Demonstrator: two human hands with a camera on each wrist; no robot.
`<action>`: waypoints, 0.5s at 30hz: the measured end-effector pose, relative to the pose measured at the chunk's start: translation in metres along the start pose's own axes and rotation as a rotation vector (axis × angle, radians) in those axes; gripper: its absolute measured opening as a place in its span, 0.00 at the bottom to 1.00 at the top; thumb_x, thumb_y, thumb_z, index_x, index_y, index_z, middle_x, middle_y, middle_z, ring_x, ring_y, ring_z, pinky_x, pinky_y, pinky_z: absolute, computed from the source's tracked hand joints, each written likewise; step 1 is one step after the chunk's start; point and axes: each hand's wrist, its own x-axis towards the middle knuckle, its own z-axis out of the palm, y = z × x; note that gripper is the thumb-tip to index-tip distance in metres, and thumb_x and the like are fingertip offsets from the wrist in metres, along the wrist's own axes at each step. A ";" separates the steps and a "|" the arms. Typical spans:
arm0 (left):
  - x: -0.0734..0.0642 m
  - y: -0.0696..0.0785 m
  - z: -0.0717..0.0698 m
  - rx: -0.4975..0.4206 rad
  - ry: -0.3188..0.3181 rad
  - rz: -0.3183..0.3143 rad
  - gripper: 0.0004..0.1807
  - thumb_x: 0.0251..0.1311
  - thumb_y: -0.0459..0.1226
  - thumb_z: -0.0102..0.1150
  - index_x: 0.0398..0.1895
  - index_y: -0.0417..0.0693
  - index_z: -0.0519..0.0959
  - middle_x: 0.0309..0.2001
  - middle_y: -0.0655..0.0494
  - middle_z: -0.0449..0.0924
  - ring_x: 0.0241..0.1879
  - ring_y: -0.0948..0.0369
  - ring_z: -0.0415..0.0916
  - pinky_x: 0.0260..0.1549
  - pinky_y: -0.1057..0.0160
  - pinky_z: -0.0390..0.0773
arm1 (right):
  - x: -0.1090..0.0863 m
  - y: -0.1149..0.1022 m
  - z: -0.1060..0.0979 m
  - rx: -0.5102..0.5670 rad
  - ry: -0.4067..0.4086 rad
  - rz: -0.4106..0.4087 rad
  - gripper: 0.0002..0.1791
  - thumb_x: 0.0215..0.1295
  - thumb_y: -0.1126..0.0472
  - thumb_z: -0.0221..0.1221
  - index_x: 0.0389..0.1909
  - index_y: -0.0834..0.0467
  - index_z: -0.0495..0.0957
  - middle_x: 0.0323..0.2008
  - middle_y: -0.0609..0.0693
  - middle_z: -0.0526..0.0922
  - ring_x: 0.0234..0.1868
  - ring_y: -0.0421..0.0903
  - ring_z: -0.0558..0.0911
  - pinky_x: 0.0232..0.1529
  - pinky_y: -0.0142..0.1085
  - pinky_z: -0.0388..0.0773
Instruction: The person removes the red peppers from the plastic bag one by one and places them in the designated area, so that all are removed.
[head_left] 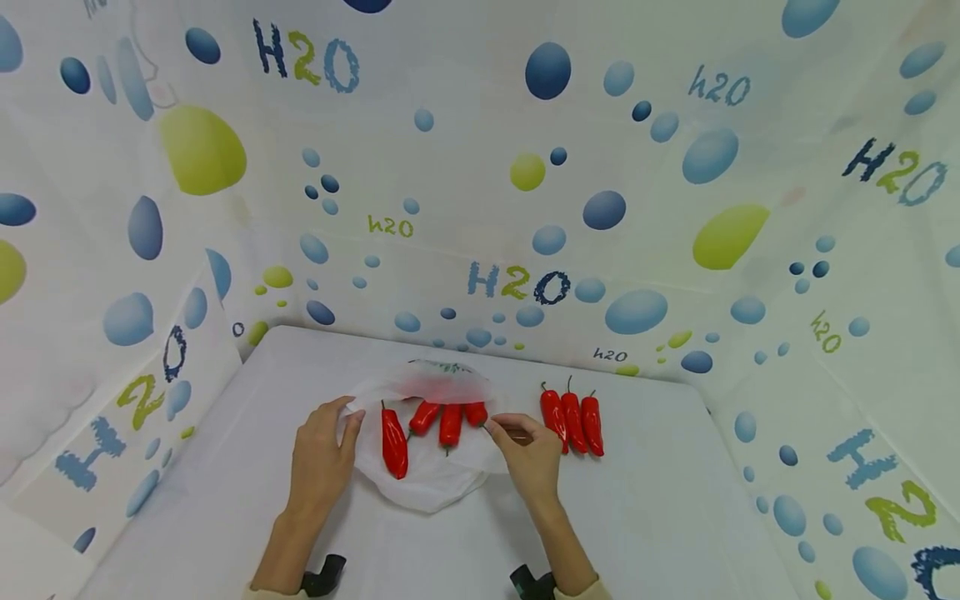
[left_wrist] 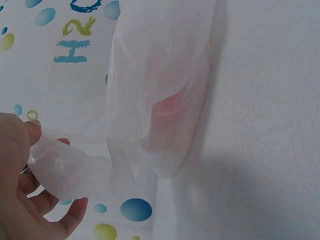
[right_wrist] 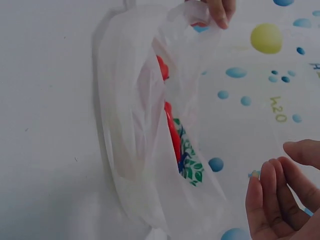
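White bag (head_left: 427,500), head view: spread at its mouth on the table (head_left: 660,475), between both hands; thin, limp plastic is suggested by its creases — likely very light, slippery and easily torn, so best taken by the rim with a broad pinch.
Leftmost pepper (head_left: 394,450), head view: laid within the bag's outline, stem pointed away from the person.
Other three peppers (head_left: 450,428), head view: grouped just to its right, partly covered by the bag's upper flap.
Row of three peppers (head_left: 572,422), head view: laid side by side on the table, right of the bag, stems pointed away; one is partly hidden by the right hand (head_left: 531,458).
Pepper skin, head view: glossy and smooth; a light, fairly firm body is to be expected, best held round the thick middle — the thin stem might be snapped.
Left edge of the bag, left wrist view: film is pinched between the thumb and fingers of the left hand (left_wrist: 20,185); a pink tint is seen through the plastic.
Right side, right wrist view: the right thumb is held apart from part-bent fingers, with nothing made out between; red and a green leaf print (right_wrist: 194,169) are seen in the bag's gap.
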 end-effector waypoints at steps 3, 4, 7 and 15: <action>0.000 0.001 -0.001 -0.001 -0.003 -0.003 0.21 0.67 0.34 0.69 0.60 0.36 0.78 0.54 0.37 0.83 0.54 0.39 0.80 0.56 0.36 0.78 | -0.004 0.001 0.007 -0.003 -0.018 -0.027 0.05 0.63 0.66 0.73 0.39 0.60 0.90 0.34 0.50 0.91 0.36 0.45 0.87 0.37 0.32 0.83; 0.000 0.001 -0.001 -0.001 -0.005 -0.004 0.21 0.67 0.34 0.69 0.60 0.36 0.78 0.54 0.37 0.83 0.54 0.39 0.80 0.56 0.36 0.78 | -0.005 0.001 0.009 -0.003 -0.024 -0.032 0.05 0.62 0.66 0.73 0.39 0.61 0.90 0.34 0.49 0.91 0.36 0.45 0.87 0.37 0.32 0.83; 0.001 0.003 -0.002 0.001 -0.008 -0.006 0.21 0.67 0.34 0.69 0.60 0.36 0.78 0.54 0.37 0.83 0.54 0.39 0.80 0.57 0.35 0.77 | -0.007 0.007 0.018 -0.004 -0.050 -0.031 0.05 0.63 0.65 0.74 0.39 0.58 0.90 0.34 0.47 0.91 0.36 0.45 0.87 0.39 0.33 0.84; -0.001 0.004 -0.001 -0.002 -0.002 -0.002 0.20 0.68 0.35 0.68 0.60 0.36 0.78 0.53 0.37 0.83 0.53 0.39 0.80 0.56 0.36 0.78 | -0.010 0.038 0.041 -0.012 -0.158 -0.031 0.08 0.64 0.55 0.74 0.42 0.51 0.91 0.34 0.40 0.90 0.37 0.42 0.87 0.41 0.33 0.85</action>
